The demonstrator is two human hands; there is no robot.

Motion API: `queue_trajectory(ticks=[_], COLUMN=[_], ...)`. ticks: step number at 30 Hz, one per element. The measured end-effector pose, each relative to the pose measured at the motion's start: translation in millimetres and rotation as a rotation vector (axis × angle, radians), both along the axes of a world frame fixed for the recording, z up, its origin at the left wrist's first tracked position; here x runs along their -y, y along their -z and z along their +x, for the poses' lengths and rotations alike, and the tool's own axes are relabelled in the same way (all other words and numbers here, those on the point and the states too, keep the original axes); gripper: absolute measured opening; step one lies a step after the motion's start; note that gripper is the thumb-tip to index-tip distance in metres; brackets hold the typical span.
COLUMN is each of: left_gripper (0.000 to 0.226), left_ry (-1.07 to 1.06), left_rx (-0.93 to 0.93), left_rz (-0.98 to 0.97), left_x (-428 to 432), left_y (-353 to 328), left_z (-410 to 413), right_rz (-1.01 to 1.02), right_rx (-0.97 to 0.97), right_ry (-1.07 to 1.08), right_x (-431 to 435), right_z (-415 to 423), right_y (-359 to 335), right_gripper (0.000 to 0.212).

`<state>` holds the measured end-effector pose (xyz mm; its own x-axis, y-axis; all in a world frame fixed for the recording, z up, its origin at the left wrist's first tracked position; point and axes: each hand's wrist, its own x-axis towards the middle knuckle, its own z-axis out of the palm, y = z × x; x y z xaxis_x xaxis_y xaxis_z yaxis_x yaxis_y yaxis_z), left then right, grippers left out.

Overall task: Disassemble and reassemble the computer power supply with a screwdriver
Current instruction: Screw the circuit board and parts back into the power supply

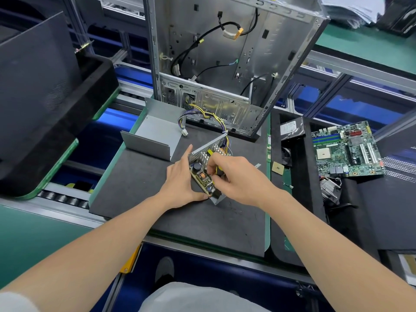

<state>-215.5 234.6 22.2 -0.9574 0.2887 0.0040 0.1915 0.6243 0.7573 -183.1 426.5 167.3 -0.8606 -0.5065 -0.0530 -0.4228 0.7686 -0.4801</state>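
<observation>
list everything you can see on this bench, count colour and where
power supply: 1, silver shell with board exposed, centre of mat
cover: 1, grey, on mat behind and left of the power supply
wire bundle: 1, yellow, purple and black, from power supply toward case
mat: 1, dark grey, centre
computer case: 1, silver, open, behind mat
hard drive: 1, black, right of mat
fan: 1, black, nearer than hard drive
motherboard: 1, green, far right
heatsink: 1, silver, nearer than motherboard
screwdriver: 1, yellow and black handle, in right hand
left hand: 1, braces power supply
right hand: 1, grips screwdriver
</observation>
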Motion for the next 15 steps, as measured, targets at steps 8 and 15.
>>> queue_trajectory(ticks=[8, 15], left_gripper=[0.151, 0.151], left_ry=[0.007, 0.008], left_rx=[0.006, 0.006], left_rz=[0.005, 0.007], left_x=[-0.1, -0.2], left_y=[1.2, 1.2], left_z=[-0.5, -0.3], right_rz=[0.003, 0.021], right_rx=[-0.023, -0.001], right_ry=[-0.003, -0.008], right_x=[2.9, 1.9], right_z=[-1.4, -1.1], right_y=[0.6, -1.0], right_gripper=[0.013, 0.014])
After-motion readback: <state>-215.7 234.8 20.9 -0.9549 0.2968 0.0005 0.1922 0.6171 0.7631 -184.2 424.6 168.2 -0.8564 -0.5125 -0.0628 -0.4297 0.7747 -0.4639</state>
